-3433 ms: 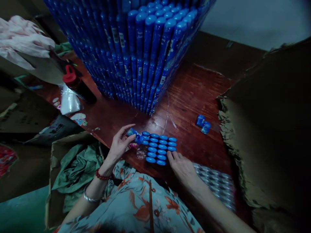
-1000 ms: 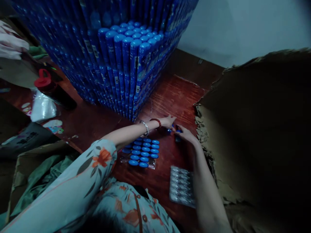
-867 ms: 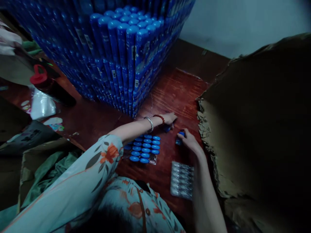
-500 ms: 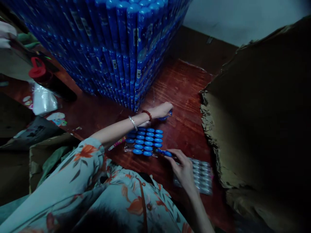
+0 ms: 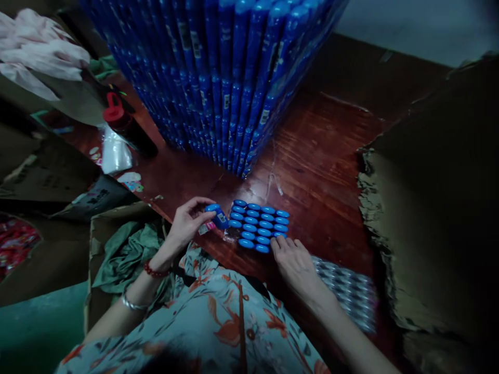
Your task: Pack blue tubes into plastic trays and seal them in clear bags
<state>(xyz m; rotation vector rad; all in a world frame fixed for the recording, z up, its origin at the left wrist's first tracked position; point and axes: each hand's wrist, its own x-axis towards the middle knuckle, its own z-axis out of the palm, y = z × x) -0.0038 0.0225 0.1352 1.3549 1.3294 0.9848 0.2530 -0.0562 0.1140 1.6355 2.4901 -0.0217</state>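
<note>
My left hand [image 5: 189, 222] pinches a small blue plastic container [image 5: 220, 218] with an oval end and a white label, just left of a block of like containers [image 5: 265, 225]. These are packed side by side on the reddish-brown table, oval ends up. The fingers of my right hand [image 5: 297, 264] are bent down over the block's near right corner, closed on a blue container that they mostly hide. Beside my left fingertips lies a pink-and-white strip [image 5: 206, 227]. A clear silvery ribbed tray or pack [image 5: 346, 291] lies partly behind my right forearm.
A tall wrapped stack of blue containers [image 5: 234, 104] rises behind the block. Torn cardboard [image 5: 374, 208] walls the right side. At left are a red-capped dark bottle [image 5: 128, 127], clear plastic bags [image 5: 116, 150] and an open carton with green cloth [image 5: 130, 257].
My left hand has come back from beyond the block to its left side with a blue container. My right hand has moved its container against the block's near right corner. The view has shifted left.
</note>
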